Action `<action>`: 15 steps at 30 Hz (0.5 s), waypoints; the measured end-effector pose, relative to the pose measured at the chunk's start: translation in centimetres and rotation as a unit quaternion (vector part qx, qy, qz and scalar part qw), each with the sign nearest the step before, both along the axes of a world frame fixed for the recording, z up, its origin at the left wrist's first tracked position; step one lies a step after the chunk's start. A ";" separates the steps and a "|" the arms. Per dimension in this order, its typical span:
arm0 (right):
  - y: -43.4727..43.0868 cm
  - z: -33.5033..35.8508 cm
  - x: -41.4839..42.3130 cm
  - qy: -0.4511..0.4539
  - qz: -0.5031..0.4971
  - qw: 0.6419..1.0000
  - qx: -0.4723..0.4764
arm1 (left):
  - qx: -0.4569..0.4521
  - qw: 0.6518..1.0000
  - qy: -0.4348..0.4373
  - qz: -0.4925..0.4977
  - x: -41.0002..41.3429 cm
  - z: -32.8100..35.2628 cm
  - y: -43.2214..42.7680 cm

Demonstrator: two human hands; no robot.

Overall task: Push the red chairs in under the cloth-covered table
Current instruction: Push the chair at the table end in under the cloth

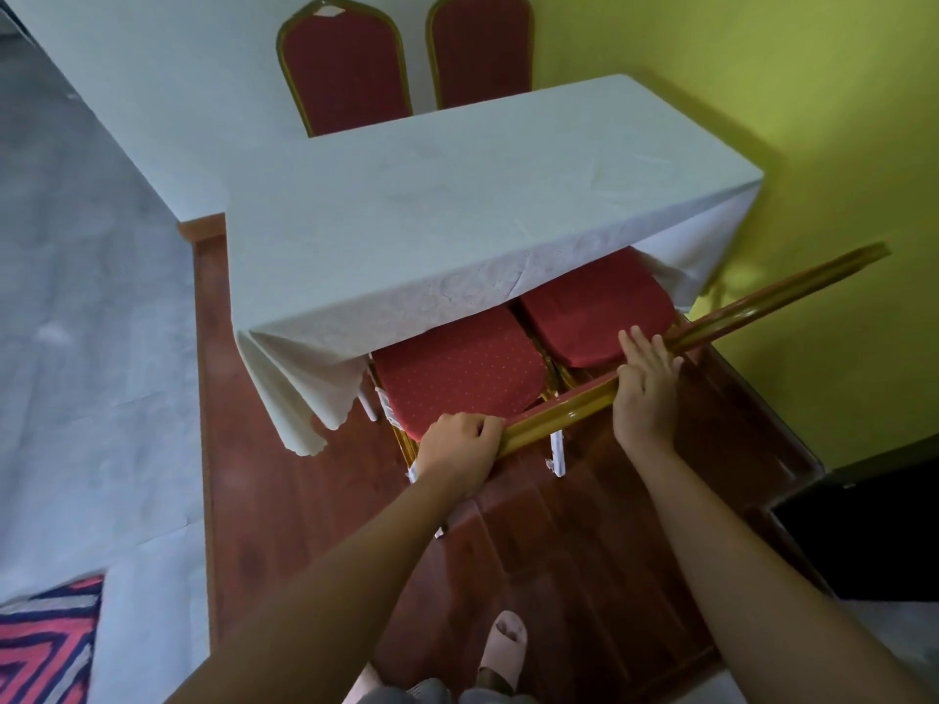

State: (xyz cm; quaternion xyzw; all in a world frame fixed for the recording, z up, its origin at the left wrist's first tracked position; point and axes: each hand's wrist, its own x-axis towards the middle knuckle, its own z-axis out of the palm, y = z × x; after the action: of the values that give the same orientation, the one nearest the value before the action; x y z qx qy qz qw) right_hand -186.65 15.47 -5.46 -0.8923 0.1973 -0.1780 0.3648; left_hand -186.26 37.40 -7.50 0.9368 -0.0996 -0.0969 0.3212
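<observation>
A table under a white cloth fills the middle of the view. Two red chairs stand side by side at its near edge, seats partly beneath the cloth. The left chair's seat is closest to me; its gold top rail runs between my hands. My left hand is closed around the rail's left end. My right hand lies flat on the rail's right end, fingers spread. The right chair's seat sits beside it, its gold rail angling up to the right. Two more red chairs stand behind the table.
The table stands on a raised red-brown wooden platform with a step edge on the left. A yellow-green wall is close on the right. A dark opening lies lower right. My sandalled foot stands on the platform; a striped rug sits lower left.
</observation>
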 end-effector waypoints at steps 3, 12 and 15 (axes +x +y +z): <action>-0.2 -0.2 0.1 -0.004 0.006 1.000 -0.001 | 0.021 0.999 -0.031 -0.024 -0.1 0.2 0.0; 0.1 -0.2 0.3 0.004 0.001 1.000 0.001 | -0.029 1.000 0.005 -0.005 -0.2 1.0 0.2; 0.3 0.1 0.6 0.014 0.008 1.000 -0.002 | -0.031 0.999 0.006 -0.016 0.0 1.7 0.6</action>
State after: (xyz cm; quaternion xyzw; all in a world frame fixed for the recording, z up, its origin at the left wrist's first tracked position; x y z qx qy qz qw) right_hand -186.09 15.76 -5.40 -0.8971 0.1950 -0.1630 0.3613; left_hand -186.27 37.95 -5.80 0.9242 -0.1155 -0.1049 0.3486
